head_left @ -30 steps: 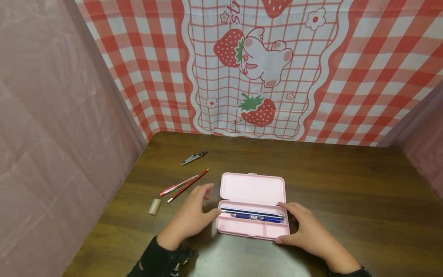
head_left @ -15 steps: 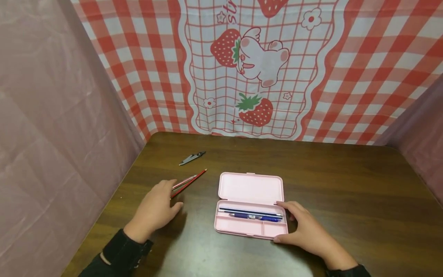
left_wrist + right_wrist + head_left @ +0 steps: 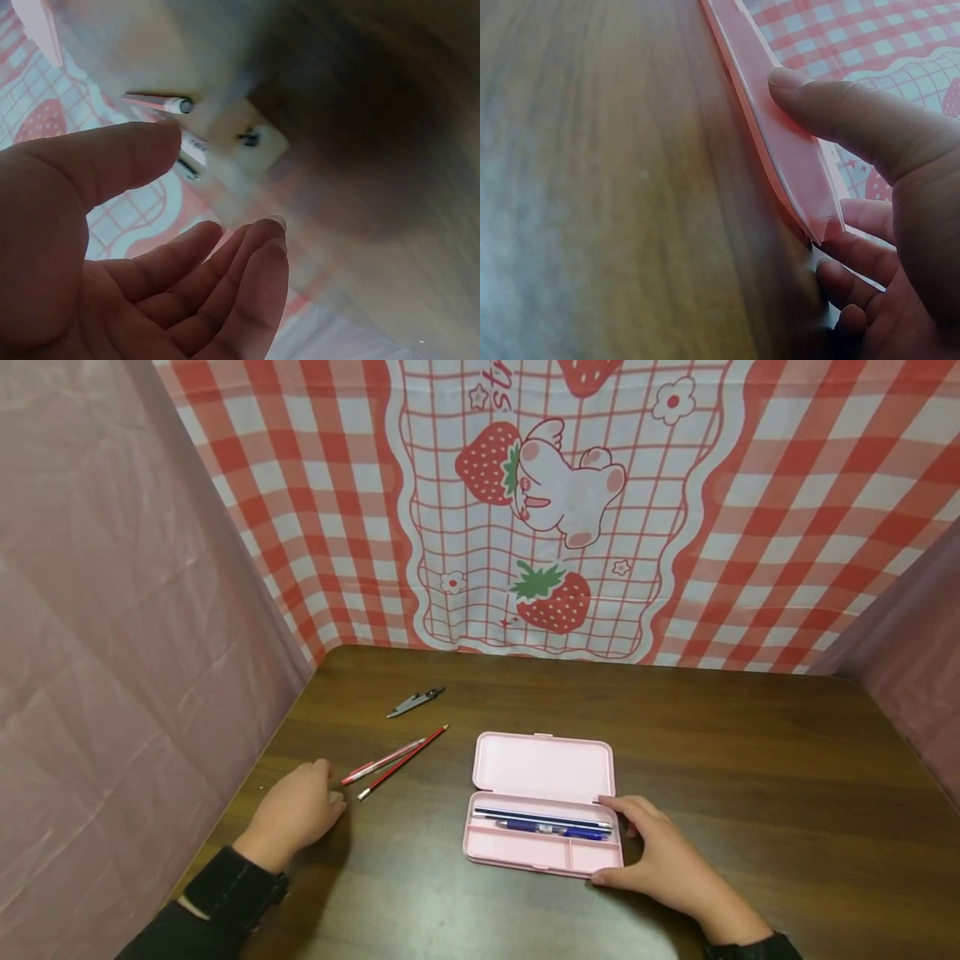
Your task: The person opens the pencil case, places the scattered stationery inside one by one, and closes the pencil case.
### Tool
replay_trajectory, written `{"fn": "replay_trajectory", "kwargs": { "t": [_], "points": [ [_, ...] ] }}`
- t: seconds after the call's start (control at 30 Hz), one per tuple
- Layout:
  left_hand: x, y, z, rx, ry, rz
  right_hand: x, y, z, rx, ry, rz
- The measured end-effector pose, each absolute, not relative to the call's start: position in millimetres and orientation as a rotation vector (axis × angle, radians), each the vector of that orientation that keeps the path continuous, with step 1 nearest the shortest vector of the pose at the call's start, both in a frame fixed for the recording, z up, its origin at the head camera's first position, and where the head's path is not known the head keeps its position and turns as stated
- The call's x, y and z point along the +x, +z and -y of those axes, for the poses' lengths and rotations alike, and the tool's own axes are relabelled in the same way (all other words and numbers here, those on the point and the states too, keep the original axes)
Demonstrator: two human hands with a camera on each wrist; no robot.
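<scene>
My right hand (image 3: 656, 856) grips the right end of an open pink pencil case (image 3: 517, 852), thumb on the front edge and fingertips at the hinge side. A dark striped pencil (image 3: 540, 817) and a blue pen (image 3: 551, 830) lie in its long compartment. At the table's left, my left hand (image 3: 296, 810) reaches down with thumb and fingers apart. A beige eraser-like block (image 3: 268, 154) shows blurred beyond those fingertips in the left wrist view; the hand hides it in the head view. Just right of that hand lie a red pen (image 3: 378, 763) and a red pencil (image 3: 405, 762).
A grey compass (image 3: 415, 702) lies farther back on the brown wooden table (image 3: 750, 760). Behind the table hangs a red-checked strawberry cloth (image 3: 555, 602). A pink curtain (image 3: 135, 652) borders the left side.
From beside the pencil case, my left hand has moved left, past the red pen and pencil, covering the beige block. My right hand has stayed on the case.
</scene>
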State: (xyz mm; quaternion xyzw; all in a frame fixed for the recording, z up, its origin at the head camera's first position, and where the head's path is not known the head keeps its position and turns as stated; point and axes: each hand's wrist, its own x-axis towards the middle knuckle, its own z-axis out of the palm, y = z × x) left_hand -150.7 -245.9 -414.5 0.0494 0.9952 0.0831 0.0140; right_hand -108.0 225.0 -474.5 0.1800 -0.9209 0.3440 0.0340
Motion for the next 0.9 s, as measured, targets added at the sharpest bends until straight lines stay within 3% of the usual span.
{"fn": "replay_trajectory", "kwargs": {
  "t": [0.5, 0.9],
  "points": [
    [-150.9, -429.6, 249.7, 0.125, 0.221, -3.043, -108.2, -474.9, -224.8, 0.552, 1.059, 2.837],
    [-160.8, -416.0, 246.3, 0.161, 0.226, -3.03, -107.5, -472.4, -224.2, 0.546, 1.06, 2.84]
  ]
}}
